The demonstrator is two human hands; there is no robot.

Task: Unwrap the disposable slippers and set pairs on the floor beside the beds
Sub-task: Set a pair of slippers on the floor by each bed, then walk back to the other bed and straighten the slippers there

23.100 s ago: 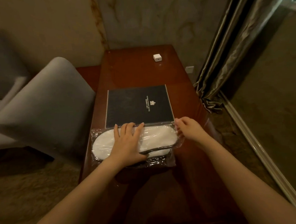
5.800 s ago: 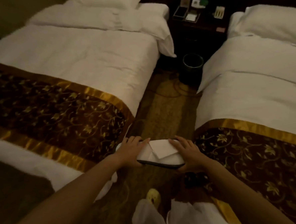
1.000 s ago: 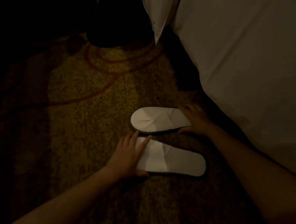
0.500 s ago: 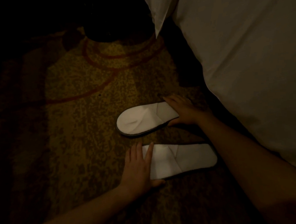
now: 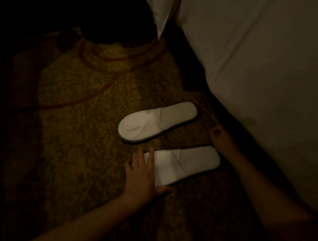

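Two white disposable slippers lie side by side on the patterned carpet, toes pointing left, beside the white bed (image 5: 263,67). The far slipper (image 5: 157,121) lies free, touched by nothing. The near slipper (image 5: 183,165) has my left hand (image 5: 142,174) flat on its toe end, fingers spread and thumb under its front edge. My right hand (image 5: 220,138) hovers in shadow by the near slipper's heel, close to the bed's side; its fingers look curled and hold nothing.
A dark round bin (image 5: 115,30) stands on the carpet at the top, with a white sheet corner (image 5: 160,21) hanging down beside it. The carpet (image 5: 77,134) stretches left into deep shadow.
My right hand has let go of the far slipper and drawn back toward the near slipper's heel. My left hand stays on the near slipper's toe. Both slippers lie more parallel than a second ago.
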